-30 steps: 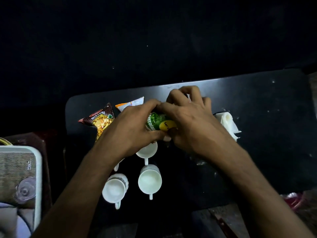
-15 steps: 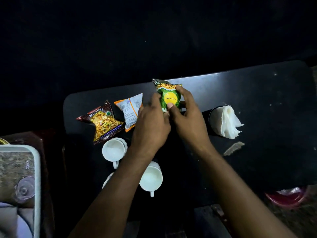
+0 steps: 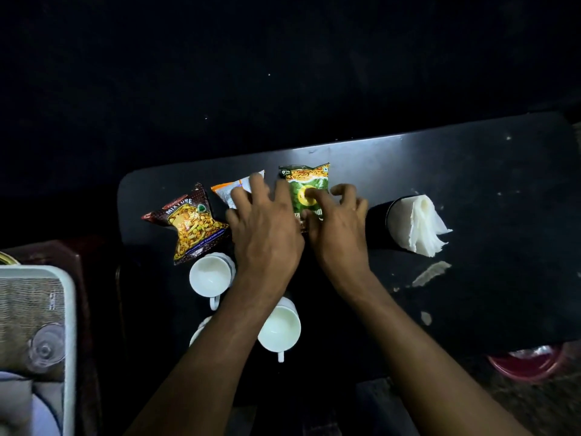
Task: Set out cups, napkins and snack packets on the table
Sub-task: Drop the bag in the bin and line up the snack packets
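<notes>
1. Right hand (image 3: 338,221) presses loosely curled fingers flat on the green packet (image 3: 309,187), gripping nothing.
2. Left hand (image 3: 264,225), fingers spread, rests over the orange-white packet (image 3: 232,190).
3. Both packets lie near the dark table's (image 3: 471,294) far edge; the room is unlit.

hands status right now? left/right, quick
Left hand: open, fingers spread over the white-orange packet.
Right hand: open, fingers pressing the green packet flat on the table.

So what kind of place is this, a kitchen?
Probably a dim room at home, set for snacks: a dark table holds white cups, snack packets and napkins.
</notes>
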